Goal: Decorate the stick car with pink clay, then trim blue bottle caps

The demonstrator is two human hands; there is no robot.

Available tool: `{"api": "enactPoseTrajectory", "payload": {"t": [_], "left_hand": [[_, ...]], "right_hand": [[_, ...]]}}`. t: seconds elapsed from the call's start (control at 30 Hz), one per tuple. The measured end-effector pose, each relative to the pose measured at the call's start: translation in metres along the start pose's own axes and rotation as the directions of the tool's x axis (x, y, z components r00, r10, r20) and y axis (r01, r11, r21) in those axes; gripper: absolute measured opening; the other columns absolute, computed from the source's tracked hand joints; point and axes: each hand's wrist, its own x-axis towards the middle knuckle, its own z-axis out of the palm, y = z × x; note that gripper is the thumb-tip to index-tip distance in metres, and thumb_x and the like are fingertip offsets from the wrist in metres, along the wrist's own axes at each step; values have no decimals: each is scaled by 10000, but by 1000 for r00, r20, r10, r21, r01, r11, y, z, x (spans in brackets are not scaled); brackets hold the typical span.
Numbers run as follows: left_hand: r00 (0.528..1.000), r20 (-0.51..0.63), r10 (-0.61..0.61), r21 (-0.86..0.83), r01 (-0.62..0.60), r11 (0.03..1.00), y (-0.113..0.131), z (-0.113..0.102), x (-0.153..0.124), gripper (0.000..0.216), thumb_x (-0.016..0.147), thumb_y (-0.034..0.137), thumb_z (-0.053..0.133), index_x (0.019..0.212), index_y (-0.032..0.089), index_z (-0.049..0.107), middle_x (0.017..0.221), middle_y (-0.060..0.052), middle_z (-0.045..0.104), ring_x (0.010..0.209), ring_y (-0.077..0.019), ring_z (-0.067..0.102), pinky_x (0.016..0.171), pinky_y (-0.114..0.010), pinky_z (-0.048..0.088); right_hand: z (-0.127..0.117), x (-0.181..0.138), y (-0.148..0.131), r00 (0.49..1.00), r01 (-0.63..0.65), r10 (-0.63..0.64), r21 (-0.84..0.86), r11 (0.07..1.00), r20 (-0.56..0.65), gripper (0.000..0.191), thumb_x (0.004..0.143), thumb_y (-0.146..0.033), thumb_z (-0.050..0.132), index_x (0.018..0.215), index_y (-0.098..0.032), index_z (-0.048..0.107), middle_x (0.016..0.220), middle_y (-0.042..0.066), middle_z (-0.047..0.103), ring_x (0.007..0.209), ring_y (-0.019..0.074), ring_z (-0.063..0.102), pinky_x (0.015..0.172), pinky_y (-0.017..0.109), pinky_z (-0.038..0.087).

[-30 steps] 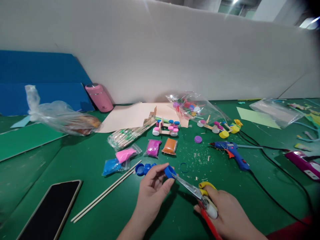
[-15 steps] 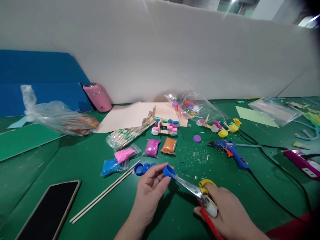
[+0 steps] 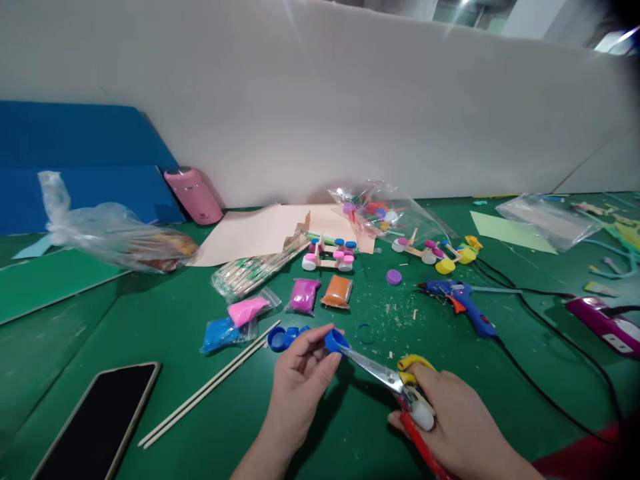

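Between the thumb and fingers of my left hand (image 3: 304, 373) is a blue bottle cap (image 3: 336, 341), its hollow side turned toward the right. My right hand (image 3: 453, 417) grips scissors (image 3: 380, 373) with one yellow and one red handle. Their blade tips reach the cap's rim; whether they cut into it I cannot tell. Several more blue caps (image 3: 280, 339) lie just left of my left hand. A thin blue ring (image 3: 365, 333) rests on the table beyond the held cap.
Two bamboo sticks (image 3: 210, 387) and a phone (image 3: 97, 427) lie at left. Clay packets (image 3: 304, 296), small wheeled models (image 3: 330, 257) and a purple cap (image 3: 394, 277) are farther back. At right, a blue glue gun (image 3: 460, 303) trails its cable near a power strip (image 3: 605, 323).
Almost nothing differs. The view shifts very slightly, and both hands hold the cap and the scissors in nearly the same pose.
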Motion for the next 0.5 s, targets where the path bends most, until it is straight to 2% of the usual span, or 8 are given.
{"api": "enactPoseTrajectory", "payload": {"t": [0.23,0.5], "left_hand": [[1000,28,-5,1,5,1000,-2,-1,0,273,684,178,645,953,209,609,916,-31,662,828,-132,613,762,-206,459],[1000,-4,2,52,-2,999,1,0,-1,288,663,196,656,948,183,614,921,-57,668,825,-161,620,768,-248,471]], "right_hand": [[2,-1,1,1000,6,-6,-6,1000,-3,325,664,-530,550,755,-222,499,694,25,596,626,227,516,537,285,308],[5,0,0,1000,31,-30,-52,998,9,340,704,-558,492,714,-219,496,653,23,594,586,206,527,504,260,291]]}}
